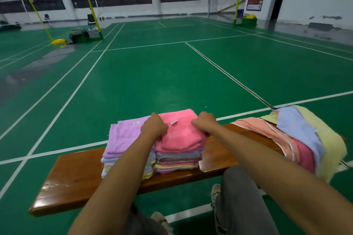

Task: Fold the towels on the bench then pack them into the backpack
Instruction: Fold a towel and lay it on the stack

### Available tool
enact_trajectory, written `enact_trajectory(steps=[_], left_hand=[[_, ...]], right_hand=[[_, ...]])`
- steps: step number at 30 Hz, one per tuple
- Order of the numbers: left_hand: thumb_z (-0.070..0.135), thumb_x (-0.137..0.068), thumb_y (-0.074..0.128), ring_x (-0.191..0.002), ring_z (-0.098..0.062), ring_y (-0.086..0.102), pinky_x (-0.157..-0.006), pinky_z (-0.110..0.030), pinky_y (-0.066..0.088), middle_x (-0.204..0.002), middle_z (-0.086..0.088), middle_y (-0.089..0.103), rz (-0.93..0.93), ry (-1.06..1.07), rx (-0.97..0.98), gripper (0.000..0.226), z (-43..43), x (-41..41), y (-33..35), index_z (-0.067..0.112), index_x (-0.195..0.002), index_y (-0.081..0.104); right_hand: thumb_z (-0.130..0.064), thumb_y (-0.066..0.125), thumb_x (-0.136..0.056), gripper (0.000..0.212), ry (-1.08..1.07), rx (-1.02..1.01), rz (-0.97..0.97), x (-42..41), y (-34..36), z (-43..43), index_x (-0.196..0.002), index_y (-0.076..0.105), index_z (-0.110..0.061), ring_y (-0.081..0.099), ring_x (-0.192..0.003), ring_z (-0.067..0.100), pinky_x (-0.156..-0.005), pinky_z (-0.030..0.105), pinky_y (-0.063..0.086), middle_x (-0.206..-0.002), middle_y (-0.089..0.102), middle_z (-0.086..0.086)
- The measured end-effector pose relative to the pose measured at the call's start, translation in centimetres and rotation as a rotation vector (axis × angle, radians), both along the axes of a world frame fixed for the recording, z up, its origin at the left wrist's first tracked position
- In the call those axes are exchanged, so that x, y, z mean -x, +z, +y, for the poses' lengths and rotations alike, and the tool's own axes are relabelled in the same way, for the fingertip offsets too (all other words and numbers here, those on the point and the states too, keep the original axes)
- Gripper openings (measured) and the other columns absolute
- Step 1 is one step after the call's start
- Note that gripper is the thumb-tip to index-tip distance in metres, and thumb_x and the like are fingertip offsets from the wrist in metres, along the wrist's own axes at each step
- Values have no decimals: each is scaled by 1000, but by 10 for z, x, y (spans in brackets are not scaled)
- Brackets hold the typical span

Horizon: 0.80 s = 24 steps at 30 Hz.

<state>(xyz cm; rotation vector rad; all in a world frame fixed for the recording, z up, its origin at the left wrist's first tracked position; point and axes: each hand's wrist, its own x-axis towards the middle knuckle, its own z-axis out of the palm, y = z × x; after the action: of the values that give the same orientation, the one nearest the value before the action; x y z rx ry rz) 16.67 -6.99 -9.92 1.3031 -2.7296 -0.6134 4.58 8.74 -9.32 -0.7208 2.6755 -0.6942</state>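
- Two stacks of folded towels sit side by side, touching, on the wooden bench (76,173) in the head view, the only view given
- Topping the left stack (122,150) is a purple towel (122,135); topping the right stack (178,160) is a pink towel (181,135) with a small white tag on its upper face
- Left hand (153,127) rests at the seam between the stacks, on the left edge of the pink towel, fingers curled down over that edge (how far they wrap under is hidden)
- Right hand (205,123) sits on the right edge of the same towel, fingers curled and gripping the cloth at the side
- Further right on the bench, apart from the stacks, lies a loose heap of unfolded towels (298,139): peach, pink, pale blue and yellow, draped over the bench end
- Below the bench show grey trousers (240,196) and a light shoe (215,190)
- Behind lies a green court floor (152,72) with white lines, and yellow net posts (93,13) stand far off
- No backpack can be made out for certain; a dark bundle (78,35) lies by the far left post
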Motion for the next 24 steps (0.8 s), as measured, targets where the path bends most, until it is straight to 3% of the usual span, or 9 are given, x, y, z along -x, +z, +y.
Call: enact_trajectory(steps=[2,4,6,8,10,12,14,24], left_hand=[[24,-90,56,-112,-34,58,-88,-41,51,-126,-15,57,4,-43,178,49,9,0,-4,9,-134,40],[36,-94,51,-121,-32,49,-101,-45,44,-134,-12,52,111,-195,379,46,15,6,-16,15,-134,46],[50,-101,33,-140,-30,37,-117,-50,29,-153,-8,41,118,-343,308,52,18,9,-36,26,-146,43],[56,-104,14,-154,-26,12,-125,-52,8,-167,-3,17,41,-379,217,59,19,7,-59,33,-158,22],[55,-104,6,-156,-25,-1,-126,-49,-2,-169,-3,4,16,-368,261,59,17,5,-73,35,-160,7],[55,-104,3,-155,-27,-5,-126,-47,-4,-169,-5,-1,-25,-376,298,60,13,6,-73,34,-161,1],[55,-104,1,-155,-28,-5,-126,-48,-3,-169,-7,-2,-74,-387,300,61,8,10,-71,33,-160,-2],[55,-104,5,-155,-30,-3,-125,-51,-1,-169,-8,2,-94,-395,292,60,-1,31,-78,33,-160,3]], right_hand=[[-28,55,-86,40,56,-136,78,-6,-8,7,-117,59,-4,67,-97,38,-71,34,53,-115,65,22],[-31,54,-86,45,87,-96,282,-10,-16,7,-124,47,-7,64,-103,39,-80,41,52,-118,60,19],[-34,50,-91,50,180,18,467,-14,-25,-1,-133,42,-8,58,-113,38,-93,45,49,-127,55,18],[-38,41,-98,58,307,29,465,-20,-36,-12,-148,35,-9,39,-139,35,-114,48,36,-150,40,18],[-42,29,-103,61,388,-82,390,-25,-52,-20,-159,21,-19,9,-154,32,-125,52,14,-167,15,12],[-43,22,-105,60,371,-121,326,-27,-63,-27,-161,10,-27,-4,-156,31,-125,55,4,-170,2,7],[-44,20,-105,59,354,-128,302,-26,-66,-32,-161,7,-29,-7,-156,30,-124,56,2,-170,-2,5],[-48,15,-105,58,311,-105,289,-8,-81,-36,-161,4,-34,-9,-156,25,-123,59,12,-170,-3,-1]])
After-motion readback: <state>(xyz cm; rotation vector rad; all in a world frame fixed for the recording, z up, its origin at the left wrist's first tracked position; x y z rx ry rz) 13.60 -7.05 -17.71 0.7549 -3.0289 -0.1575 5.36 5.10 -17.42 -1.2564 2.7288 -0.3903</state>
